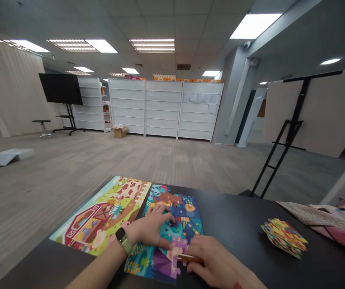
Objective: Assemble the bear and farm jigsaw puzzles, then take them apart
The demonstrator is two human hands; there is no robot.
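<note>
A partly assembled jigsaw puzzle point(187, 206) with a dark blue night-animal picture lies on the black table. My left hand point(154, 224), with a watch on its wrist, rests on it with fingers spread. My right hand point(210, 257) is closed on a puzzle piece point(187, 259), seen almost edge-on and brownish, at the puzzle's lower right edge. Beside that piece the puzzle shows a purple creature point(180, 243) and a jagged border of tabs. My fingers hide part of the piece, so I cannot tell whether it is joined.
A farm picture puzzle point(109, 216) lies on the left of the black table point(226, 216). A pile of colourful pieces point(285, 237) sits on the right, near folded cloth point(337, 220). Beyond the table stand a board on a black easel point(289, 132), white shelving point(163, 108) and a screen point(60, 88).
</note>
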